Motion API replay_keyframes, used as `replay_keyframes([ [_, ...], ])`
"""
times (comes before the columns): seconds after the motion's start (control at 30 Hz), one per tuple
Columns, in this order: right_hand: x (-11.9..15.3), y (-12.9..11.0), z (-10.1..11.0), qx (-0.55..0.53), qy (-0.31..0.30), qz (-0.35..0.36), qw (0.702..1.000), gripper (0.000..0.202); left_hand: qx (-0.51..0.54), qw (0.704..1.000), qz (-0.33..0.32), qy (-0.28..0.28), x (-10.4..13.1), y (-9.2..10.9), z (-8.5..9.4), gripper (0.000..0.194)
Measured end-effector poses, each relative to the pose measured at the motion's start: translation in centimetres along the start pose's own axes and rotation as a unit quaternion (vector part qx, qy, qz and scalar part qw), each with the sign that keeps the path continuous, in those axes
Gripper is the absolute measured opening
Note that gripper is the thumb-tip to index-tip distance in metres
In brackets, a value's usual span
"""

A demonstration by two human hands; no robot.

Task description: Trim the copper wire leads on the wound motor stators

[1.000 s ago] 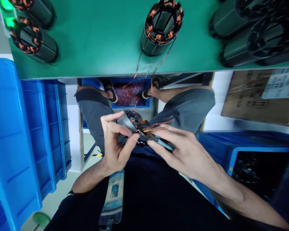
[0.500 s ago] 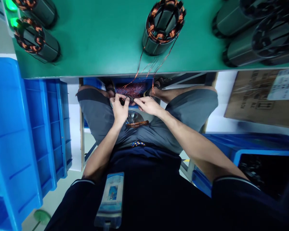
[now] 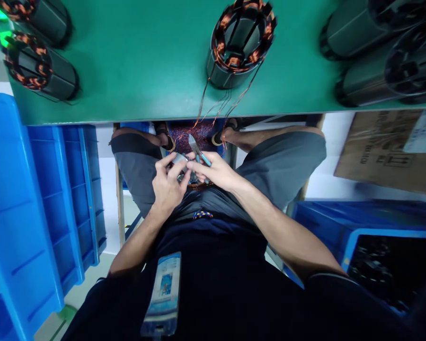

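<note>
Left grip (image 3: 167, 183) closed around a grey metal part (image 3: 179, 161), right grip (image 3: 218, 171) curled about blue-handled pliers (image 3: 198, 149)

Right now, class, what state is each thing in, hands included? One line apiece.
Left hand: closed around a grey metal part.
Right hand: holding blue-handled pliers.
Pliers: tips pointing away from the body, jaws seemingly together.
Middle coil: upright, wires trailing over the table edge.
Lights: lit green.
Blue box at right: open, dark parts inside.
</note>
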State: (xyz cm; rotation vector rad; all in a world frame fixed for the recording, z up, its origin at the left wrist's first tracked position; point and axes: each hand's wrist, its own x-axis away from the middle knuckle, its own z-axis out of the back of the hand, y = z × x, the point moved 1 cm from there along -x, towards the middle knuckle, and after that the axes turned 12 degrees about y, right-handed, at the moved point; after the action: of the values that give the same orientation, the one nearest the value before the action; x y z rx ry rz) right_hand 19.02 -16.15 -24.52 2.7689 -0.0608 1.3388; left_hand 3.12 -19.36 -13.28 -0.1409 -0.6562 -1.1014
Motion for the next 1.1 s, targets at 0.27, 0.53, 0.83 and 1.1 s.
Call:
replay_keyframes([
  [0.27,6.1,-4.7,0.7,0.060,-0.086,0.136,0.985,0.032,0.441,0.860,0.242,-0.080,0.3,4.7,6.2,0.098],
  [0.53,7.5,-7.3,1.5,0.110,-0.144,0.251,0.951,0.020,0.631,0.622,0.416,-0.204,-0.5,8.4,7.8,0.051],
  [0.83,10.7,-7.0,-3.7,0.007,0.181,0.155,0.971,0.018,0.422,0.874,0.229,-0.071,-0.1,8.7,7.2,0.059],
  [1.1,11.0,-6.4,-3.5,-0.082,0.187,0.152,0.967,0.016,0.447,0.847,0.287,-0.028,0.5,9.4,6.2,0.050],
])
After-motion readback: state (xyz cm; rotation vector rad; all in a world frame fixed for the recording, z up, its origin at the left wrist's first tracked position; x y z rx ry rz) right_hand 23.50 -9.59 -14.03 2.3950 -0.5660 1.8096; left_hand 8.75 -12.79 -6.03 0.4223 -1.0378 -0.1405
